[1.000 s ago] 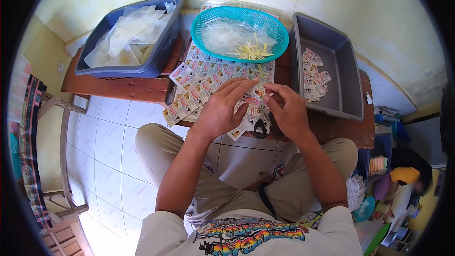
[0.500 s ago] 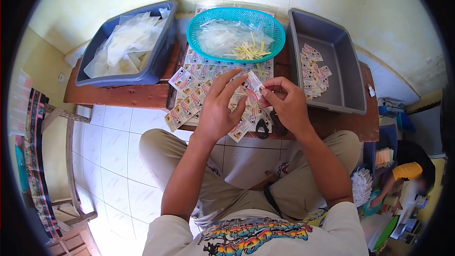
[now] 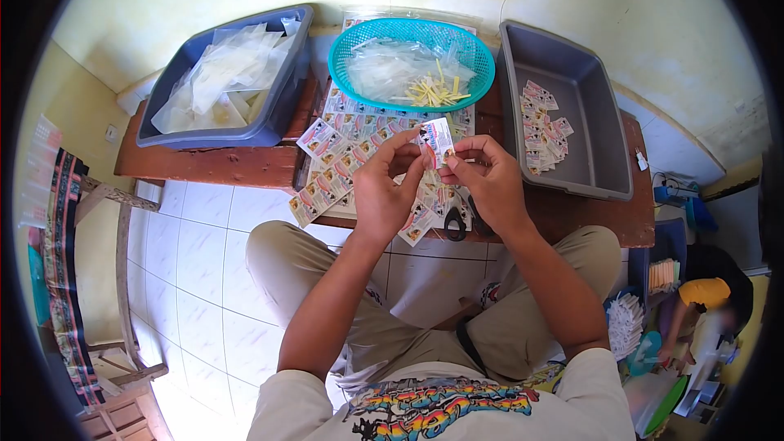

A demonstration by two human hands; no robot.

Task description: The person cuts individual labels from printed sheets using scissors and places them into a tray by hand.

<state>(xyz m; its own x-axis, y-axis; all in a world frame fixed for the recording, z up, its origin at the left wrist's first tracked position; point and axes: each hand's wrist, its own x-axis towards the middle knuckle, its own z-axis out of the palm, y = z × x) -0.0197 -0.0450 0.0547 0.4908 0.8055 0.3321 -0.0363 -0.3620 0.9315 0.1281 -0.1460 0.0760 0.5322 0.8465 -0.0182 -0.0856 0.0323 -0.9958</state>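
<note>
Between both hands is a small printed label (image 3: 437, 140), held upright above the bench. My left hand (image 3: 387, 184) pinches its left edge between thumb and fingers. On the other side, my right hand (image 3: 488, 180) grips the lower right edge. Beneath them lie printed label sheets (image 3: 327, 185), some cut into strips. Black-handled scissors (image 3: 455, 223) rest near the bench's front edge, close below my right hand; their blades are hidden. To the right, a grey tub (image 3: 581, 126) contains a loose pile of cut labels (image 3: 542, 132).
A turquoise basket (image 3: 339, 80) holds clear plastic bags and pale yellow strips (image 3: 441, 91). At the left, a blue-grey tub (image 3: 282, 114) contains translucent plastic sheets (image 3: 224, 73). Both stand on the reddish wooden bench (image 3: 184, 162). At far right, another person (image 3: 712, 286) bends over containers.
My left hand has closed from spread fingers onto the label's left edge. The label now faces me more squarely, with both hands on it.
</note>
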